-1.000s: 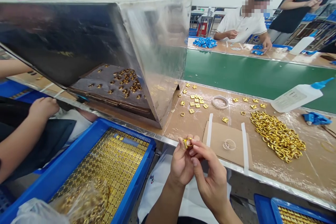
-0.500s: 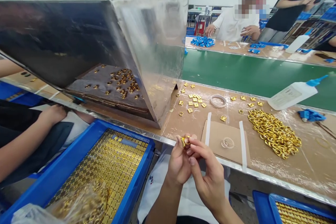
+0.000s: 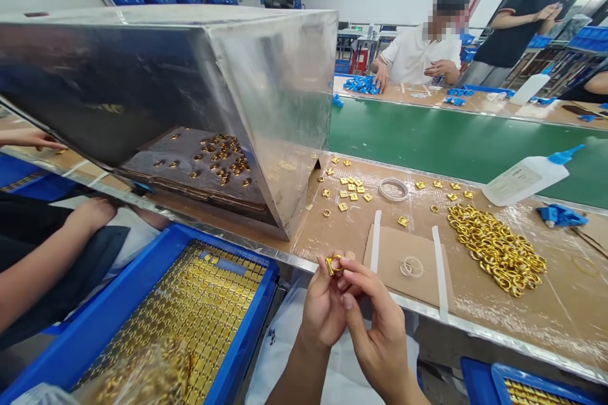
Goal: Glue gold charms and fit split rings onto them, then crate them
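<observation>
Between the fingertips of both hands, just in front of the table edge, is a small gold ring (image 3: 334, 264). My left hand (image 3: 323, 310) pinches it from the left, its flat side facing the thumb and finger. From the right, the bent fingers of my right hand (image 3: 380, 316) close on the ring, hiding part of it. A heap of gold rings (image 3: 496, 250) lies on the table to the right. Small square gold pieces (image 3: 351, 188) are scattered beyond my hands, near a clear tape roll (image 3: 393, 189). A taped cardboard piece (image 3: 389, 243) carries a thin clear loop (image 3: 411, 267).
A metal box (image 3: 280, 95) with gold rings inside stands at left. Below it, a blue crate (image 3: 266, 288) holds rows of gold pieces. A white squeeze bottle (image 3: 525, 180) stands at right, before the green belt (image 3: 427, 130). Co-workers sit and stand opposite; another's arm rests at left.
The view has tilted slightly up. My hands keep the ring in nearly the same place, with the ring turned a little. The co-worker opposite has lowered a hand onto the blue pieces.
</observation>
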`<move>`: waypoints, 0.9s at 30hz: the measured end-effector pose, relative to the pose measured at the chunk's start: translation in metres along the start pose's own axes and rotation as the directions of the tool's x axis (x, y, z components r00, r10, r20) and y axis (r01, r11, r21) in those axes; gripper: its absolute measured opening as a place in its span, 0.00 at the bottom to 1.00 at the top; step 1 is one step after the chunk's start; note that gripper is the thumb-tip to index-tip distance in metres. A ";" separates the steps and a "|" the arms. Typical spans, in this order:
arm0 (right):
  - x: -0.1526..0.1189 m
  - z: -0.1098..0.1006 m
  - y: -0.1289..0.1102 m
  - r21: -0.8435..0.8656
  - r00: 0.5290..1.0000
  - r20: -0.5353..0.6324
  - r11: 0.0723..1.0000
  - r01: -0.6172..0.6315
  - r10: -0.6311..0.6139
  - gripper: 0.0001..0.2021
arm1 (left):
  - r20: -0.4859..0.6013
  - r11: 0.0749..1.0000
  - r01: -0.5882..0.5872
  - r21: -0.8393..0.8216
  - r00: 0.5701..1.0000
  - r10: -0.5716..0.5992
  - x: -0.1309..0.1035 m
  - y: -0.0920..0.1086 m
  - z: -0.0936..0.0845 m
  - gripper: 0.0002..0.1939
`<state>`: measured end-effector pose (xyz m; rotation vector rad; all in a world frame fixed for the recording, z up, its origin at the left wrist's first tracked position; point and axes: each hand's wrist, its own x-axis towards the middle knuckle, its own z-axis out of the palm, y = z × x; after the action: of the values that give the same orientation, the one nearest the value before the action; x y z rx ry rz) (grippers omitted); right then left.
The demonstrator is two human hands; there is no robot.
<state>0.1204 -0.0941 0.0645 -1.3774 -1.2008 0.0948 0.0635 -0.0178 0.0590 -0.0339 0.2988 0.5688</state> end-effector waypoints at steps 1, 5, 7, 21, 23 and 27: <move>0.000 0.000 0.000 0.002 1.000 -0.003 1.000 0.002 -0.002 0.16 | -0.004 1.000 0.000 -0.002 1.000 0.000 0.000 0.000 0.001 0.19; 0.001 0.000 0.000 0.004 1.000 -0.018 1.000 0.004 -0.004 0.16 | -0.032 1.000 -0.004 -0.007 0.999 0.004 0.000 0.000 0.003 0.19; 0.001 -0.001 0.000 0.004 1.000 -0.013 1.000 0.003 -0.003 0.16 | -0.020 1.000 0.006 0.004 1.000 -0.006 0.000 0.000 0.004 0.19; -0.001 0.002 0.003 0.004 1.000 -0.018 1.000 0.017 -0.017 0.16 | 0.066 1.000 0.000 0.011 0.998 -0.001 0.000 0.002 0.003 0.17; -0.002 0.004 0.006 0.007 0.999 -0.024 0.999 0.036 -0.036 0.15 | 0.101 1.000 -0.022 0.014 0.995 0.020 -0.001 0.002 0.004 0.17; -0.003 0.003 0.013 0.002 0.998 -0.015 0.998 0.066 -0.066 0.13 | 0.133 0.998 -0.066 0.009 0.989 0.064 -0.001 0.000 0.004 0.18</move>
<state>0.1238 -0.0905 0.0519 -1.3326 -1.2321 0.0394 0.0637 -0.0174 0.0629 0.0265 0.1749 0.6311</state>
